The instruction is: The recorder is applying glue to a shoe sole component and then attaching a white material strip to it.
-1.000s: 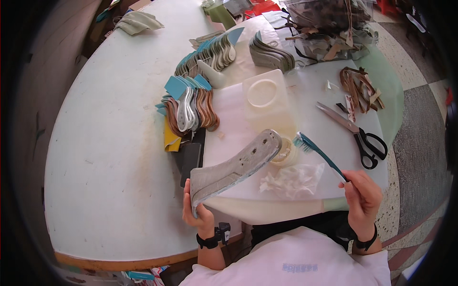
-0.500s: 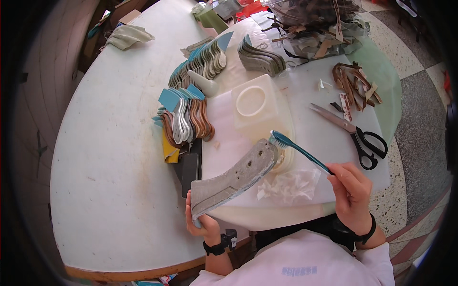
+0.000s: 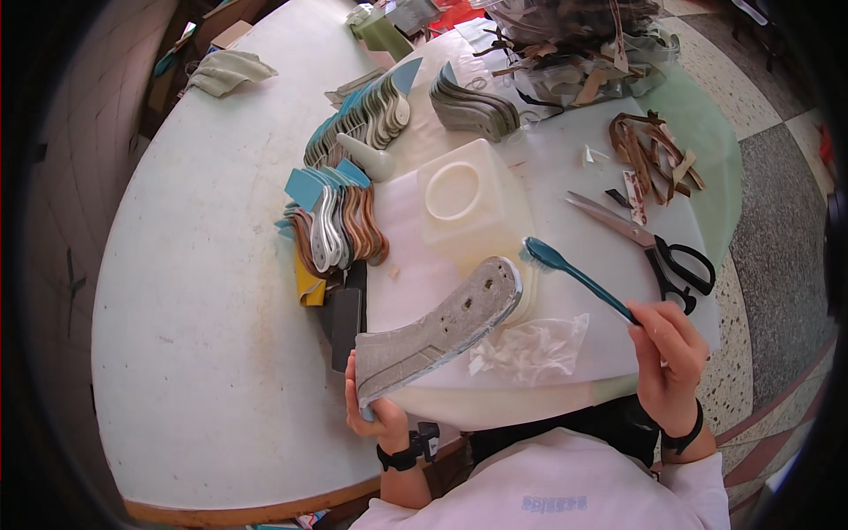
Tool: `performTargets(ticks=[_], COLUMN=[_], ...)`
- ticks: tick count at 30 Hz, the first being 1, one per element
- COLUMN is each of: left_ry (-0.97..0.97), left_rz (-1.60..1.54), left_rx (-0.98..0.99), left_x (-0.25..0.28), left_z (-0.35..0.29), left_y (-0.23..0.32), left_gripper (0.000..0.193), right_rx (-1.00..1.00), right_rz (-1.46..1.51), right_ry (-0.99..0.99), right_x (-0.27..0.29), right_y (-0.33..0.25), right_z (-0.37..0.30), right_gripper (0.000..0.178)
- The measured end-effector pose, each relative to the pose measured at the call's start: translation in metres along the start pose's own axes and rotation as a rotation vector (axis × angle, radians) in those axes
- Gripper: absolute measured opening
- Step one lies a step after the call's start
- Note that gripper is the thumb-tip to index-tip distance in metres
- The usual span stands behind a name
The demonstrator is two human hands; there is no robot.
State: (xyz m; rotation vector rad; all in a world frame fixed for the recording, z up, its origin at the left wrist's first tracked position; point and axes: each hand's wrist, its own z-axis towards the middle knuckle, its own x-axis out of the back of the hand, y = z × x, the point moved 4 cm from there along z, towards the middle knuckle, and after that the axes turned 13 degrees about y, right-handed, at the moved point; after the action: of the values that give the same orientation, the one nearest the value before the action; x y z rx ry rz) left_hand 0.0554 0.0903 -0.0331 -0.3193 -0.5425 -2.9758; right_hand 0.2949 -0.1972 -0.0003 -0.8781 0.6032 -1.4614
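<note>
In the head view, the left hand's (image 3: 380,420) grip was clamped on the wide lower end of a curved grey piece (image 3: 442,331) above the tabletop (image 3: 194,309), its long axis slanting up and rightward from that grip. The right hand (image 3: 670,358), farther off, pinched a teal brush (image 3: 579,274), bristles near the piece's rounded end, seemingly apart.

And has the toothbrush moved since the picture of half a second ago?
Yes: judged against the scissors, the toothbrush in the right hand has moved to the right, its head now closer to their blades.
</note>
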Motion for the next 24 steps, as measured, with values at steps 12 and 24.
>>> performTargets(ticks=[12,24], left_ry=[-0.041,-0.004], left_rz=[0.066,0.052], left_rx=[0.034,0.072], left_x=[-0.007,-0.014], left_z=[0.001,-0.005], left_y=[0.004,0.010], left_gripper=[0.034,0.035], right_rx=[0.148,0.227], right_rz=[0.013,-0.007], right_ry=[-0.002,0.073], right_x=[-0.002,-0.010], right_y=[-0.002,0.004], right_z=[-0.011,-0.014], right_gripper=[0.027,0.030])
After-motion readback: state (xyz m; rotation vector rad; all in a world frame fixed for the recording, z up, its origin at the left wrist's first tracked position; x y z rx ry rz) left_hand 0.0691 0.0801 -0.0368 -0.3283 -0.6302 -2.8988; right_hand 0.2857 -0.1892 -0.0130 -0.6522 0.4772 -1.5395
